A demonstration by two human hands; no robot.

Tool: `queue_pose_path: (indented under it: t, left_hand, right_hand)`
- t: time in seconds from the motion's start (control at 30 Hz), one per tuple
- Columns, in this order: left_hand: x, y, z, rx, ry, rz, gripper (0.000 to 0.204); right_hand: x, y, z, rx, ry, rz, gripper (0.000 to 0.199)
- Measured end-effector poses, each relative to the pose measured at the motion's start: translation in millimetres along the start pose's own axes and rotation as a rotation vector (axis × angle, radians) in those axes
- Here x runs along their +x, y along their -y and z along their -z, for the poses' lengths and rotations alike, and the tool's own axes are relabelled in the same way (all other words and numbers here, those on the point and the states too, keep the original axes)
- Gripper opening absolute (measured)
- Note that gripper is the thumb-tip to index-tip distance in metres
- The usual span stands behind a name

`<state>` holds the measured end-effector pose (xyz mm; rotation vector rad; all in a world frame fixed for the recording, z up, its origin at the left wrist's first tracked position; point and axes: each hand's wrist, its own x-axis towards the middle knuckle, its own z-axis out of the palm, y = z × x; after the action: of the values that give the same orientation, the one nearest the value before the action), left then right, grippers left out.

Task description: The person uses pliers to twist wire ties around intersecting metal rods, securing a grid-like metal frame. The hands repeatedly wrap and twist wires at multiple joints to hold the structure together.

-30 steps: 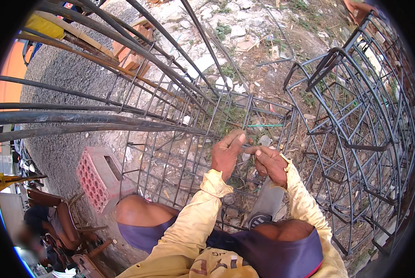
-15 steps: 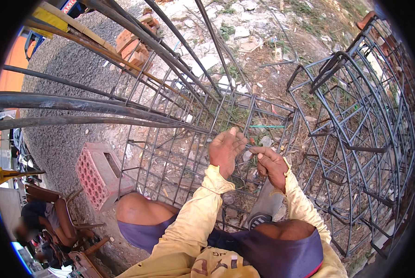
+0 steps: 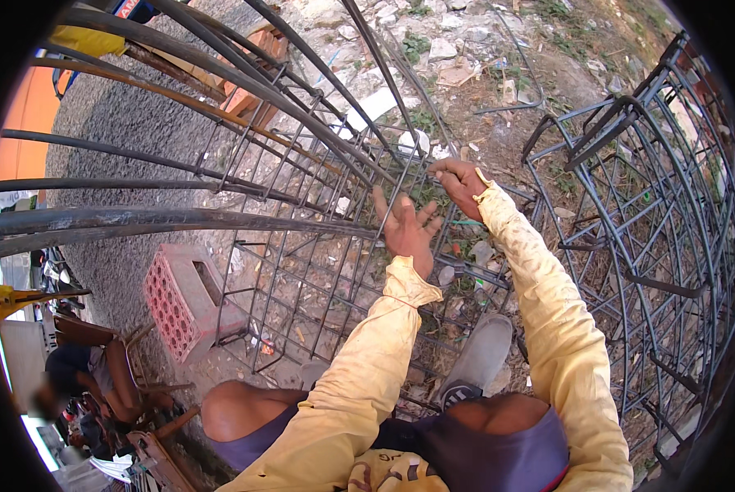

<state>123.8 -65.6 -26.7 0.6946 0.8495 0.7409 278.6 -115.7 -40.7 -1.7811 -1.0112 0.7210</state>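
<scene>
My left hand [image 3: 410, 230] is over the steel rebar cage [image 3: 298, 271], fingers spread around the ends of the long dark rebars [image 3: 179, 220]. It touches or nearly touches a thin bar there, and nothing shows in its grasp. Farther out and to the right, my right hand [image 3: 461, 184] has its thumb and forefinger pinched together at the cage's far end. What lies between those fingertips, if anything, is too small to make out. Several more long rebars [image 3: 302, 102] slant from the upper left into the cage.
Another stack of bent rebar frames [image 3: 630, 238] stands at the right. A pink hollow block [image 3: 179, 307] supports the cage's left side. Bricks [image 3: 257, 78] lie beyond the bars, beside a gravel heap [image 3: 97, 156]. A seated person [image 3: 80, 377] is at the lower left.
Both hands were close together over the cage; now they have moved forward. My right hand has reached farther away, past the left, whose fingers have spread among the bars.
</scene>
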Motion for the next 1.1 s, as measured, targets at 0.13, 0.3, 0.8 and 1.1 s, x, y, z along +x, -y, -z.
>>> queue_pose_path:
  t: [0.13, 0.3, 0.8, 1.1]
  left_hand:
    - [14, 4, 2, 0.005, -0.072, -0.063, 0.064]
    - [16, 11, 0, -0.045, -0.113, -0.123, 0.050]
    - [-22, 15, -1, -0.202, -0.328, 0.028, 0.031]
    - [-30, -2, 1, -0.134, -0.209, 0.077, 0.046]
  right_hand:
    - [27, -11, -1, -0.067, 0.185, 0.079, 0.027]
    - [48, -21, 7, 0.051, 0.344, 0.157, 0.027]
    - [23, 3, -39, 0.989, 0.148, -0.252, 0.021]
    - [22, 1, -21, 1.134, 0.202, -0.376, 0.023]
